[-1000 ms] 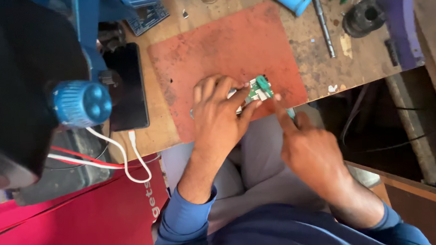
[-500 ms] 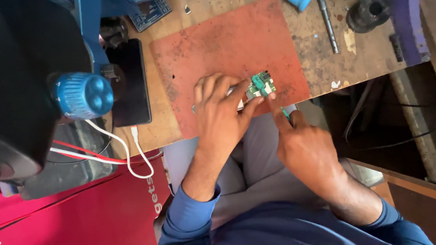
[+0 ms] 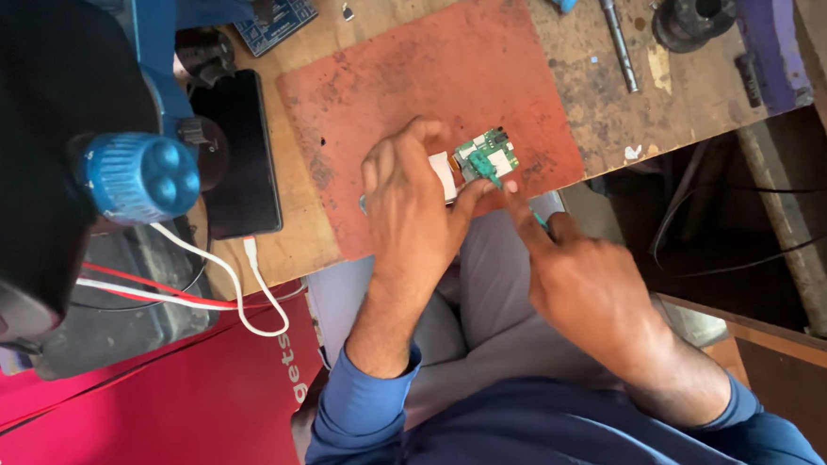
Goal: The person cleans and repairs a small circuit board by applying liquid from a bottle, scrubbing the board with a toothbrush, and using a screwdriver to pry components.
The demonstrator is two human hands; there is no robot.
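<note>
Head cam looked straight down on both forearms, blue sleeves pushed back, reaching fwd from the lap to the bench edge. L hand (image 3: 410, 200) lay palm-down, fingers spread and curled over a small green circuit board (image 3: 487, 153), thumb tucked against its near side, pinning it on the red-brown mat (image 3: 406, 82). R hand (image 3: 581, 285) came in from lower right, wrist bent, index finger stretched toward the board.

A thin green-tipped tool (image 3: 484, 169) ran from the R fingers onto the board; its shaft was mostly hidden behind the finger, so type unclear. White part under the L fingers was half covered, couldn't ID it. Blue knob (image 3: 142, 178) and a dark out-of-focus shape blocked the left side.

L grip: pressing down on the board w/ fingers partly bent. R grip: pinched closed round the tool. Board sat near the mat's front right corner, a black phone (image 3: 238, 157) well apart to the left.
</note>
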